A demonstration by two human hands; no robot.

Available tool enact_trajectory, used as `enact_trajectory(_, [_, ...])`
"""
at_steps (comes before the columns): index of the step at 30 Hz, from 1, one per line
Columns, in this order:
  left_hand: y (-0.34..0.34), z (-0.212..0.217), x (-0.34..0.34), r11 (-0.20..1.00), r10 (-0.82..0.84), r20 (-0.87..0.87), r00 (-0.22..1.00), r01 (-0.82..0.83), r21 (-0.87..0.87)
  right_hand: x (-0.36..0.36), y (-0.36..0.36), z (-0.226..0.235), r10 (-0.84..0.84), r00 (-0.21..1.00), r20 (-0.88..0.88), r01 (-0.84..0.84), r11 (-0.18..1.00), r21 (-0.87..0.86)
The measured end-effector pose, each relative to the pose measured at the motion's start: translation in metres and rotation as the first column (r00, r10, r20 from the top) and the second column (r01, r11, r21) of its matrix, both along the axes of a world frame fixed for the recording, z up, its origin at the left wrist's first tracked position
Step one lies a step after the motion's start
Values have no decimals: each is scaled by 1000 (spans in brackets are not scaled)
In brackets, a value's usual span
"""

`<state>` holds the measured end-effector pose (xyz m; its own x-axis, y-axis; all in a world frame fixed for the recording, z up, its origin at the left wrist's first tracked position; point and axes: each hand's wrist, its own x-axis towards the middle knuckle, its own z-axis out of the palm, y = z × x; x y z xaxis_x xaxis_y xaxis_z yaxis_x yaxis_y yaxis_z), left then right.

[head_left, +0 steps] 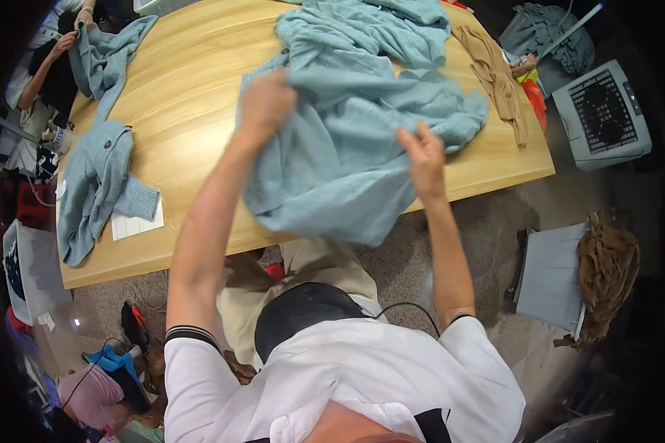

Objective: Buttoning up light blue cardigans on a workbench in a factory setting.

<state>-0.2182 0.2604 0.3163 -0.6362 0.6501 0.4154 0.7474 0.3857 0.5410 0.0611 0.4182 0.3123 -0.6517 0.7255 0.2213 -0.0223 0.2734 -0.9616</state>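
Note:
A light blue knit sweater (332,159) hangs loosely between my two hands over the table's near edge, its lower part sagging past the edge. My left hand (268,107), blurred by motion, is closed in a fist on the sweater's upper left part. On the right side, my right hand (425,159) pinches the cloth between thumb and fingers. Behind it lies a heap of similar blue knitwear (347,37), touching the held sweater. Folds hide the sweater's neck and most of its outline.
The wooden table (192,111) carries a buttoned blue knit garment (100,177) beside white paper (137,225) and a brown garment (495,77). At far left a co-worker's hands (66,40) hold blue knitwear. Right of the table stand grey bins (550,277), one draped with brown knitwear (606,280).

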Motion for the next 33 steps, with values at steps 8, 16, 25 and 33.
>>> enact_trajectory(8, [-228, 55, -35, 516, 301, 616, 728, -668, 537, -17, -24, 124, -80, 897, -435, 83, 996, -12])
enact_trajectory(16, [-278, -45, 67, 849, 528, 180, 830, -519, -99, 24, -23, -23, 68, 796, 601, -160, 982, 100])
enact_trajectory(25, [-279, 40, 71, 791, 139, 471, 871, -384, 476, 17, -45, 68, -97, 868, 488, -63, 951, 302])
enact_trajectory(33, [-210, -13, 19, 934, 102, -136, 985, -142, -329, -71, -28, 11, 118, 686, 718, -414, 875, 252])
